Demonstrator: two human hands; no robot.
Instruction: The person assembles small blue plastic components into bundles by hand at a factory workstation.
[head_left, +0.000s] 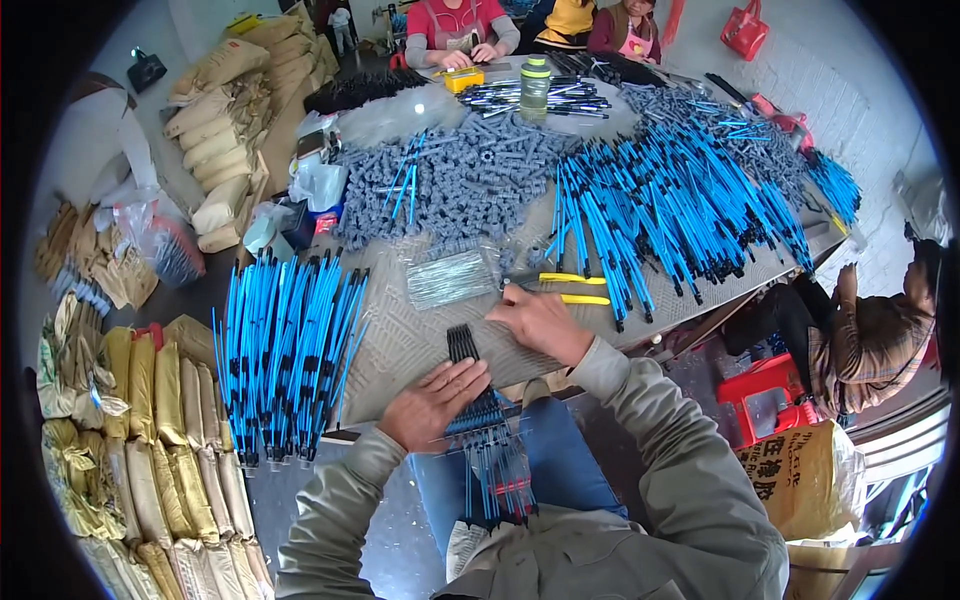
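Left hand [440, 398], fingers outstretched, lies over black-tipped rods [484, 420]; light pressure could let them slip! Right hand [535, 322] curls by pliers [575, 279], grip unclear.

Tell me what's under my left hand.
Your left hand lies partly across a row of thin rods. Their black ends show beyond it, and blue lengths show nearer you. Whatever is directly beneath the hand is covered, so I can't see that.
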